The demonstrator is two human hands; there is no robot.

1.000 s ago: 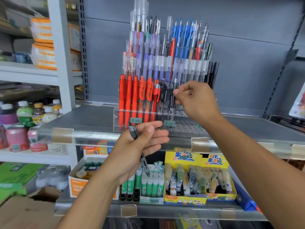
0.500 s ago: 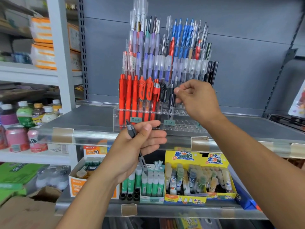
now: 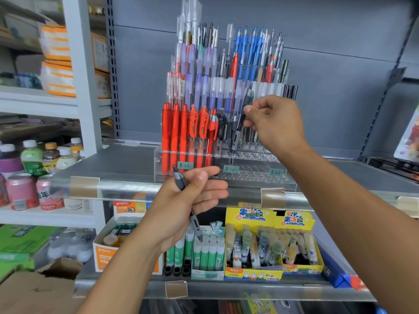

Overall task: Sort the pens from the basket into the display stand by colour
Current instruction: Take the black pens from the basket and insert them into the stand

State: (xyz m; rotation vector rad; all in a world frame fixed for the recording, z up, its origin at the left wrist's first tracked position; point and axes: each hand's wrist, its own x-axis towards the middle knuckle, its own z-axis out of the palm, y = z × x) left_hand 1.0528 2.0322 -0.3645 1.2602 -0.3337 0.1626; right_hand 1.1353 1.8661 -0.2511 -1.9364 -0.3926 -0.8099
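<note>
- Red pens (image 3: 181, 132) fill the display stand's (image 3: 226, 177) left front row.
- Left hand (image 3: 181, 205) grips a grey pen (image 3: 188, 200), tip down, below the stand.
- Right hand (image 3: 272, 123) pinches a dark pen (image 3: 240, 125), near-upright, tip just above the stand's nearby holes.

A grey shelf (image 3: 118, 168) carries the clear tiered display stand (image 3: 256, 177), apparently acrylic.
</note>
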